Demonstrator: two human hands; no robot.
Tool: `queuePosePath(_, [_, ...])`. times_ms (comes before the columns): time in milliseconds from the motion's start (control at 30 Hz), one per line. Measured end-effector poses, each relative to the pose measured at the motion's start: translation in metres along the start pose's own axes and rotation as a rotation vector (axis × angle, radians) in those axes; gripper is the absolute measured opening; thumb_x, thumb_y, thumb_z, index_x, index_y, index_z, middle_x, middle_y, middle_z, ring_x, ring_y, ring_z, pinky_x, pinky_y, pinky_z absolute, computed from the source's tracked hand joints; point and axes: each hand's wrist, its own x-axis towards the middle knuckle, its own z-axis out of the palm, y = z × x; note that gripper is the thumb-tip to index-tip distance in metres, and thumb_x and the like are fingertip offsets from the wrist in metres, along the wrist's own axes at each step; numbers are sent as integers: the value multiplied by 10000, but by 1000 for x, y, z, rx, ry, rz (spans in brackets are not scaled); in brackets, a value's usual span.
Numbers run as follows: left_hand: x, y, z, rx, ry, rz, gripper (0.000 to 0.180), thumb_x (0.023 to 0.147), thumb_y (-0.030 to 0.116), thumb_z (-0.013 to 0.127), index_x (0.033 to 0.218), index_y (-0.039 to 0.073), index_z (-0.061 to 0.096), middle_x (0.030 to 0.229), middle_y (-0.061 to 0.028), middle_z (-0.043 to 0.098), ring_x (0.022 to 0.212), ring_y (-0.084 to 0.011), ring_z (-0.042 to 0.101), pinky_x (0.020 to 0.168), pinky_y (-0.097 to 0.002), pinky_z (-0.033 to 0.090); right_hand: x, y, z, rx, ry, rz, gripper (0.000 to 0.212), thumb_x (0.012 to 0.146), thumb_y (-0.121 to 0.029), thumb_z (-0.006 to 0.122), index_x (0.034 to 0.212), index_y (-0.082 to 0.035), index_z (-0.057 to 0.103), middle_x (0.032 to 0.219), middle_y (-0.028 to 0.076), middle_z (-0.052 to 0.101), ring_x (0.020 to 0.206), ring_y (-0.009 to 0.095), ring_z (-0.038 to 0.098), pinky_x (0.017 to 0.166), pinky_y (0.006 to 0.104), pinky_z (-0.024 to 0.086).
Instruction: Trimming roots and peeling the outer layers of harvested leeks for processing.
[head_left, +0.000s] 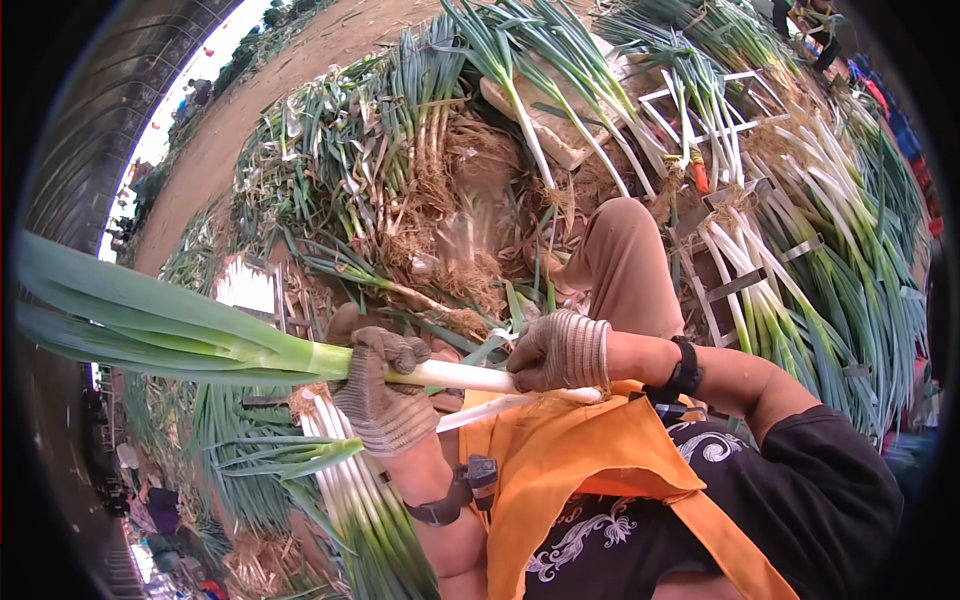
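The fingers (395, 352) of the left hand (383, 395) are wrapped shut around a leek (250, 350) where its white shank turns green, and those of the right hand (560, 350) are closed over the shank further along, near the root end. Both hands are gloved in knitted fabric. The leek is held crosswise, level in front of the body, just above an orange apron (570, 460); gripped at two points like this, the long stalk is probably kept from sagging while the heavy leaves fan out to the left. A thin pale strip (490, 408) is seen hanging below the shank between the hands; it may be an outer skin being peeled off, though this cannot be settled.

A bundle (350, 490) of cleaned leeks lies just below the left hand, white ends uppermost. More cleaned leeks (790, 270) are laid on a slatted frame at the right, well apart from the unsorted heap (380, 150) with its roots and straw, which suggests done and undone stock are kept separate. A bent knee (625, 260) rises between hands and heap.

The root tip is hidden under the right glove. The leaf tips are cut off at the dark rim, the upper right corner is blurred, and small figures at the lower left are too tiny to make out.
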Motion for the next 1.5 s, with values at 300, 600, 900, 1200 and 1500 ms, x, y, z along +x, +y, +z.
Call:
queuePosePath(300, [-6, -1, 9, 4, -19, 26, 393, 816, 39, 610, 1187, 33, 479, 717, -34, 543, 576, -129, 496, 576, -312, 466, 1, 2, 2, -228, 114, 12, 108, 703, -132, 595, 729, -41, 647, 628, 141, 591, 538, 258, 569, 528, 335, 457])
queuePosePath(600, [3, 2, -20, 15, -19, 28, 361, 834, 125, 619, 1154, 28, 482, 657, 5, 446, 574, -100, 435, 589, -284, 400, -24, 31, -19, 644, 169, 268, 195, 841, -162, 611, 808, 22, 664, 619, 27, 596, 555, 84, 546, 514, 232, 454])
queuePosePath(900, [41, 67, -36, 116, 83, 242, 341, 900, 140, 527, 1218, 50, 443, 625, -3, 492, 511, -95, 449, 510, -263, 427, 5, 19, -17, 383, -205, 333, 175, 811, -154, 552, 810, -21, 665, 681, 53, 640, 536, 142, 579, 522, 252, 470])
queuePosePath(1200, [65, 155, -64, 155, 330, 448, 140, 886, 167, 566, 973, 57, 560, 611, 5, 482, 514, -104, 452, 563, -276, 431, 29, 102, -21, -828, -450, 414, 209, 715, -157, 635, 882, -36, 674, 764, 155, 644, 737, 323, 629, 648, 390, 507])
queuePosePath(1500, [66, 116, -26, 97, 405, 356, 164, 885, 216, 578, 868, 58, 535, 663, -28, 517, 578, -126, 497, 581, -306, 435, 88, -17, 24, -209, 65, -102, 587, 745, -191, 698, 1244, -36, 429, 729, 93, 629, 642, 274, 586, 616, 309, 483])
